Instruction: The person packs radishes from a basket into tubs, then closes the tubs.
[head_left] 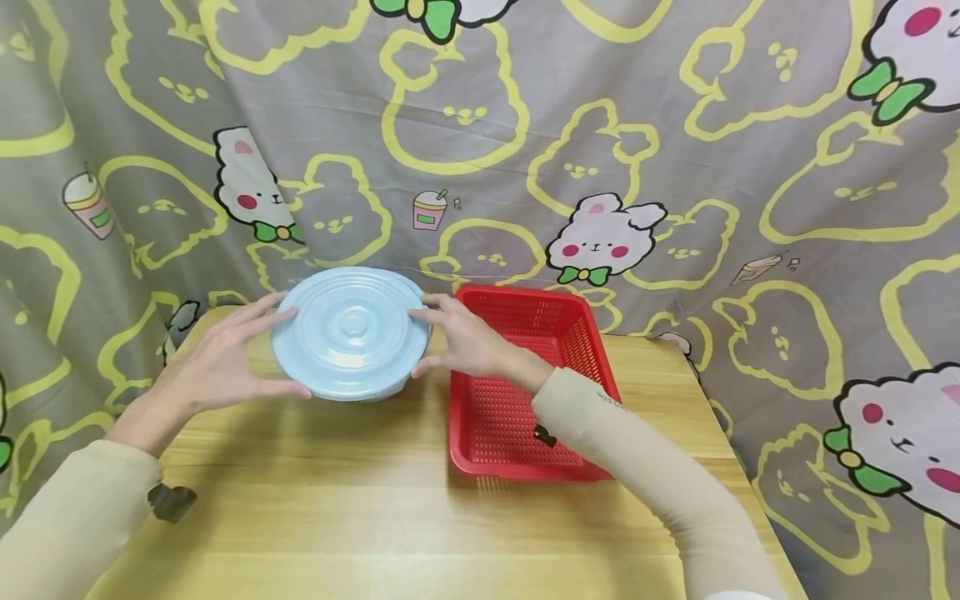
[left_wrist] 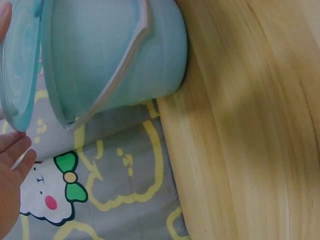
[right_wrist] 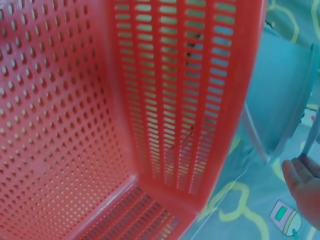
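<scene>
A round light-blue lid point(head_left: 352, 327) with a raised centre is held between both hands, by its edges. My left hand point(head_left: 217, 358) grips the left edge, thumb low and fingers spread along the rim. On the opposite edge, my right hand point(head_left: 468, 340) holds the lid with its fingers and thumb. Under the lid stands a light-blue bucket point(left_wrist: 115, 55), mostly hidden by it in the head view. In the left wrist view a narrow gap shows between the lid point(left_wrist: 22, 65) and the bucket's rim. The bucket's pale handle point(left_wrist: 120, 70) hangs down along its side.
Right of the bucket sits a red perforated plastic basket point(head_left: 502, 417), passing under my right forearm. Both rest on a wooden table point(head_left: 337, 508). A grey patterned curtain point(head_left: 480, 192) hangs right behind the table.
</scene>
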